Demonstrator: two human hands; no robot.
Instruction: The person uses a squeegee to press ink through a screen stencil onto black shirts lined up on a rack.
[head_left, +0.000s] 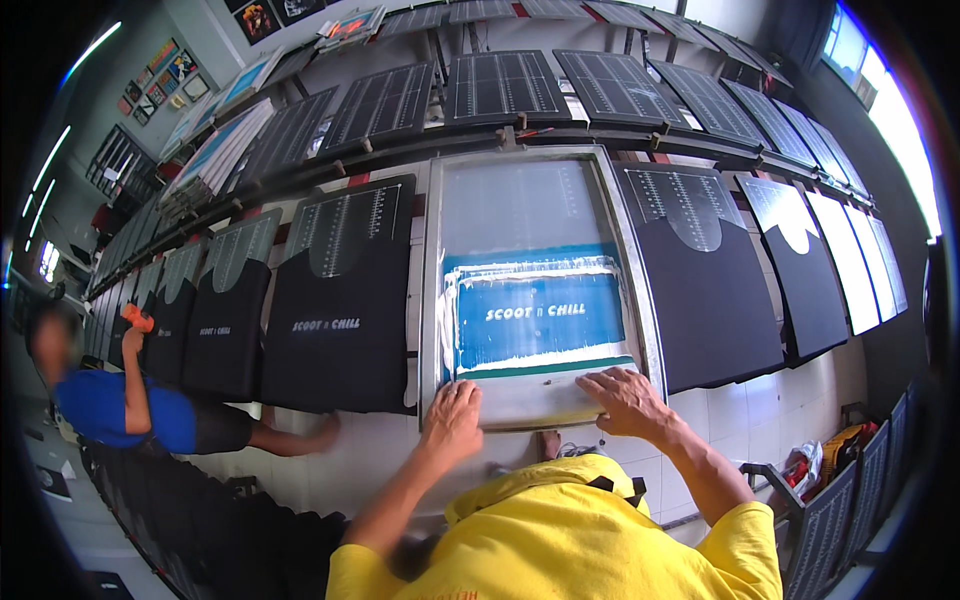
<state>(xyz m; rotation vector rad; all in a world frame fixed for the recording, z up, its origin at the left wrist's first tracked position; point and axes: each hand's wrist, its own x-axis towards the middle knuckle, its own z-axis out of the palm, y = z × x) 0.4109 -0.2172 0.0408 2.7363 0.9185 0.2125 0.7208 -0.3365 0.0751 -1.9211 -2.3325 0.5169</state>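
Observation:
A silk screen with a metal frame lies on a printing board in front of me. Its blue stencil area shows pale lettering and is ringed by smears of white ink. Over the near left corner of the frame curl the fingers of my left hand. My right hand grips the near edge toward the right corner, thumb side inward. Both palms are partly hidden. What lies under the screen is mostly covered by it.
Black shirts on boards flank the screen: a printed one at left, a plain one at right. Behind runs a second row of boards. At far left a co-worker in a blue shirt holds an orange handheld tool.

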